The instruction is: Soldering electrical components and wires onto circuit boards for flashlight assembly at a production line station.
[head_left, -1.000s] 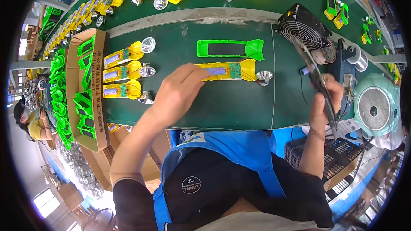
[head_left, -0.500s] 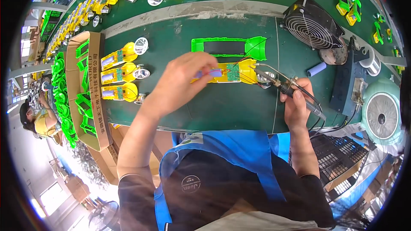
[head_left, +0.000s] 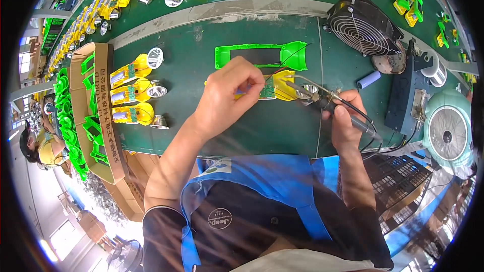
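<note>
Shell (head_left: 285,88), yellow, on bench (head_left: 252,138), partly behind left hand (head_left: 229,95); fingers bunched, cannot tell what they grip. Right hand (head_left: 347,123) closed round soldering iron (head_left: 325,103); soldering apparently unfinished. Green frame (head_left: 296,56) unfitted; three filled shells (head_left: 132,92) likewise uncovered.

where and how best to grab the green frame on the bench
Probably by the left end of the green frame, pinching its raised rim from the left: it lies flat, the soldering iron points in near its right end, and the left hand and yellow housing crowd its near side.
</note>
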Action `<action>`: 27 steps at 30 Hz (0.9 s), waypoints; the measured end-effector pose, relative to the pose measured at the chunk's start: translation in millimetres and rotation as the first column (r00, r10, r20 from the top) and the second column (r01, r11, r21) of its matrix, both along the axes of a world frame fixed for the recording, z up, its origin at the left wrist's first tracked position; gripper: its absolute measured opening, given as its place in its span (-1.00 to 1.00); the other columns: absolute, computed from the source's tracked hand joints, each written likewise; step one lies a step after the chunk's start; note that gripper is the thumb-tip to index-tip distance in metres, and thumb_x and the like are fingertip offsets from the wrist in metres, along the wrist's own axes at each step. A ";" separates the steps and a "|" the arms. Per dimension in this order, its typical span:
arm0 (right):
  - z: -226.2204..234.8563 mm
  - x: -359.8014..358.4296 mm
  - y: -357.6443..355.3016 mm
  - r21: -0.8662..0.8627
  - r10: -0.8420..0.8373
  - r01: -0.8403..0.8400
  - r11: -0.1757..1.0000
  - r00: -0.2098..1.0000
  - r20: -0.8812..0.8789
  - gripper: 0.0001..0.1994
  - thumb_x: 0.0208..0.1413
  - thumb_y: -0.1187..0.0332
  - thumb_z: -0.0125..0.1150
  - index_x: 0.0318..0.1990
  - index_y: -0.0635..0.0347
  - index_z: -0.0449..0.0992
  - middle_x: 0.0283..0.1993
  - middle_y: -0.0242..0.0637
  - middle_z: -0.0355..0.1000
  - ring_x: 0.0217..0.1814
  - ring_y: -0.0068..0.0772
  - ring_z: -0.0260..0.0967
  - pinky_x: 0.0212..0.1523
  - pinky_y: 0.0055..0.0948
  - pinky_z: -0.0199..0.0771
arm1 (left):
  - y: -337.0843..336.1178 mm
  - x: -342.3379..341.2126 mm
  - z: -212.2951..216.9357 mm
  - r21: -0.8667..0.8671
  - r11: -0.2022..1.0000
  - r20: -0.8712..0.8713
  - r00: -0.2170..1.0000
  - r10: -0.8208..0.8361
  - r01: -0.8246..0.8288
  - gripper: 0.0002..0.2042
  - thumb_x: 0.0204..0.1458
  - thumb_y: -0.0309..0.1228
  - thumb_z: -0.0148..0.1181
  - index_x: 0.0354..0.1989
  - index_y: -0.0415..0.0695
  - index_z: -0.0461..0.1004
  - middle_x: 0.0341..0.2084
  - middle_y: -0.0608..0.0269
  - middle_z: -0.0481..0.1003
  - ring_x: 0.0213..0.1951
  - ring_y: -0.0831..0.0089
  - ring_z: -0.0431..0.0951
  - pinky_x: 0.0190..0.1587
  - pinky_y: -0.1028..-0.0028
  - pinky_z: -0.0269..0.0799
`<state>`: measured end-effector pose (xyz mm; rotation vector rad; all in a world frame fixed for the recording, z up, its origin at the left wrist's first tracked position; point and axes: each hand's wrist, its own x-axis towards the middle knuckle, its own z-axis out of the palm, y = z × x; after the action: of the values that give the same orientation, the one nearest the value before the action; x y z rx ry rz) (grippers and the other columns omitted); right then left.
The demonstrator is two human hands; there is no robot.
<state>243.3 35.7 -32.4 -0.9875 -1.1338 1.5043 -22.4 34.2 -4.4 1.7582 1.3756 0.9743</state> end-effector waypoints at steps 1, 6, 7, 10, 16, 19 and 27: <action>-2.1 -1.1 2.1 0.027 0.020 -0.021 0.999 0.999 0.034 -0.85 0.12 0.41 0.15 -0.25 0.28 0.36 -0.36 -0.27 0.43 -0.40 -0.57 0.41 -0.31 -0.56 0.45 | 0.0 -1.1 -7.3 0.170 0.985 -0.071 0.997 -0.005 0.017 -0.82 -0.17 -0.68 0.21 -0.37 -0.22 0.40 -0.37 0.19 0.39 -0.44 0.29 0.43 -0.40 0.39 0.40; 8.4 -8.5 -7.0 -0.018 0.033 -0.031 0.999 0.992 0.126 -0.84 0.09 0.47 0.19 -0.24 0.33 0.36 -0.31 -0.23 0.45 -0.35 -0.58 0.47 -0.27 -0.59 0.51 | -15.1 14.9 0.0 0.320 0.948 -0.330 0.938 0.111 0.001 -0.81 -0.23 -0.69 0.22 -0.42 -0.26 0.37 -0.31 0.10 0.37 -0.31 0.15 0.41 -0.27 0.29 0.41; 10.3 -9.3 -7.5 -0.042 0.026 -0.020 0.999 0.988 0.153 -0.83 0.08 0.47 0.20 -0.24 0.35 0.37 -0.30 -0.22 0.45 -0.35 -0.57 0.48 -0.27 -0.59 0.52 | -16.6 16.8 0.3 0.276 0.960 -0.363 0.920 0.146 -0.044 -0.80 -0.24 -0.69 0.23 -0.43 -0.23 0.37 -0.29 0.12 0.38 -0.28 0.14 0.42 -0.25 0.29 0.40; 15.5 -13.2 -5.2 -0.040 0.040 -0.034 0.999 0.987 0.157 -0.83 0.08 0.47 0.19 -0.24 0.37 0.37 -0.30 -0.19 0.46 -0.36 -0.55 0.50 -0.25 -0.56 0.54 | -12.6 20.8 5.8 0.208 0.974 -0.426 0.888 0.170 -0.087 -0.79 -0.25 -0.69 0.23 -0.44 -0.21 0.36 -0.28 0.15 0.38 -0.26 0.13 0.43 -0.24 0.28 0.39; 15.2 -17.1 -4.4 -0.108 0.044 -0.026 0.994 0.985 0.165 -0.83 0.04 0.49 0.22 -0.26 0.35 0.38 -0.41 -0.25 0.48 -0.38 -0.55 0.51 -0.10 -0.48 0.51 | -5.7 18.7 9.7 0.155 0.986 -0.430 0.894 0.128 -0.066 -0.80 -0.25 -0.69 0.20 -0.46 -0.21 0.33 -0.31 0.15 0.37 -0.28 0.12 0.41 -0.26 0.27 0.37; 12.9 -18.2 -4.3 -0.129 0.028 -0.005 0.992 0.984 0.176 -0.83 0.02 0.48 0.24 -0.28 0.32 0.38 -0.44 -0.29 0.49 -0.39 -0.55 0.51 0.10 -0.36 0.38 | -5.8 18.1 8.5 0.141 0.988 -0.430 0.895 0.115 -0.060 -0.81 -0.25 -0.68 0.19 -0.47 -0.21 0.33 -0.31 0.14 0.37 -0.28 0.12 0.41 -0.26 0.27 0.37; -3.7 -10.6 -0.1 0.118 0.078 -0.118 0.986 0.951 0.298 -0.80 0.01 0.38 0.28 -0.31 0.23 0.38 -0.57 -0.31 0.51 -0.44 -0.53 0.52 0.23 -0.20 0.21 | -4.9 19.1 8.0 0.157 0.986 -0.464 0.878 0.118 -0.049 -0.81 -0.25 -0.69 0.17 -0.47 -0.23 0.32 -0.31 0.12 0.35 -0.30 0.11 0.39 -0.27 0.27 0.35</action>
<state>232.8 35.5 -36.1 -1.0975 -1.4950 1.3671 -3.2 29.3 3.6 2.1577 1.7293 0.7232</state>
